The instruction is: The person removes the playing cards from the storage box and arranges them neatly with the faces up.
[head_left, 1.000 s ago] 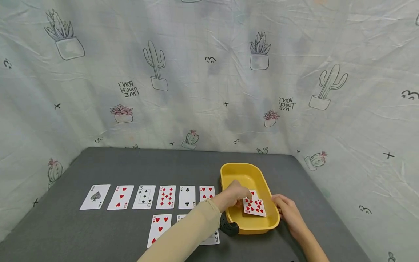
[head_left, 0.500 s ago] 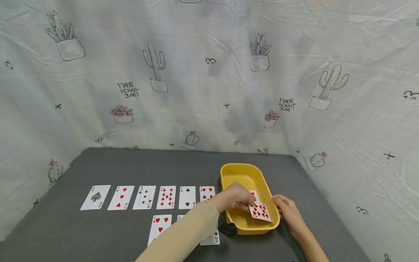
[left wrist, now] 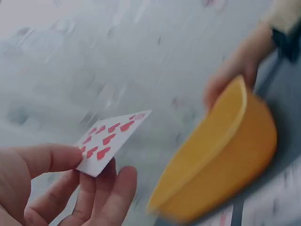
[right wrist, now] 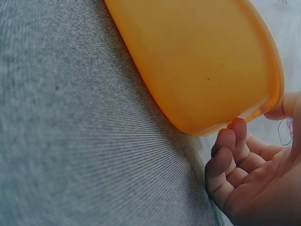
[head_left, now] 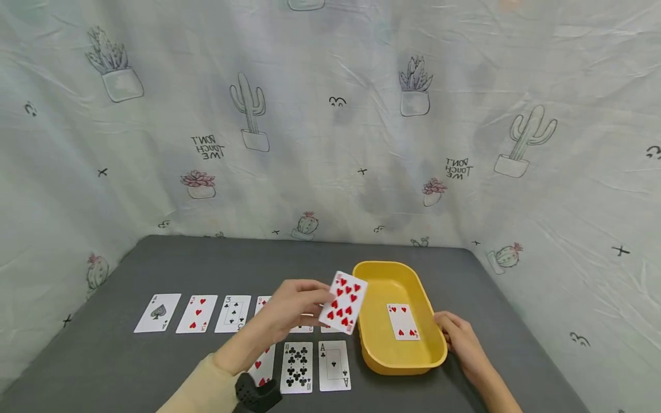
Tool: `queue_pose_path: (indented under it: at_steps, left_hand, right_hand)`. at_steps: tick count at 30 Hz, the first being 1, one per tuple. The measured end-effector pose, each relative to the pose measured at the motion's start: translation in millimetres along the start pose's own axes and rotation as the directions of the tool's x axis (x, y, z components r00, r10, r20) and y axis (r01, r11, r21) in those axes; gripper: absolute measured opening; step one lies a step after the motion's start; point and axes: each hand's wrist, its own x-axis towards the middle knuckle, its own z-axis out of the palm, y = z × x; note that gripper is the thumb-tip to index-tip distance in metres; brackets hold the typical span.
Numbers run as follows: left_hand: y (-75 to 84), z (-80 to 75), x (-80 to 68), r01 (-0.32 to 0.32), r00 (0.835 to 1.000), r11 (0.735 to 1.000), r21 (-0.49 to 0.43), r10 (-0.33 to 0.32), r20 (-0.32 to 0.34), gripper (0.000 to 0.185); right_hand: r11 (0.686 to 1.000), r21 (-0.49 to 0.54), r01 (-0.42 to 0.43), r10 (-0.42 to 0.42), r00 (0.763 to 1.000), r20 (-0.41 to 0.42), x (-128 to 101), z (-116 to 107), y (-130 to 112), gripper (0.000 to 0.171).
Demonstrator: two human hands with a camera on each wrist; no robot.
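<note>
Pinched by its lower edge between thumb and fingers of the left hand (head_left: 291,304), the nine of hearts (head_left: 343,302) is held just left of the yellow tub (head_left: 379,355), whose rim is gripped by the right hand's (head_left: 459,338) curled fingers. Light, thin, slippery; edge-pinching suits it.

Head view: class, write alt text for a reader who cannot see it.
A person's left hand holds up a nine of hearts beside a yellow tub on a grey table. Their right hand touches the tub's rim; face-up cards lie in rows.
</note>
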Motion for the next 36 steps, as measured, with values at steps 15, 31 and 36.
queue_pose_path:
  at_steps: [15,31,36]
  left_hand:
    - [-55.0,-185.8,-97.6,0.137,0.986,0.990,-0.023,-0.138,-0.092,0.024]
    - [-75.1,-196.8,-106.8,0.204,0.978,0.967,0.153,-0.197,-0.064,0.022]
    - [-77.3,-197.1,-108.2,0.198,0.979,0.968,0.154,-0.190,-0.067,0.023]
  right_hand:
    - [1.000,-0.020,-0.001,0.001,1.000,-0.002,-2,0,-2,0.035]
    - [1.000,-0.014,-0.003,0.003,1.000,0.010,1,-3,3,0.038]
    - [1.000,-0.027,-0.007,0.007,1.000,0.011,2,-2,3,0.037]
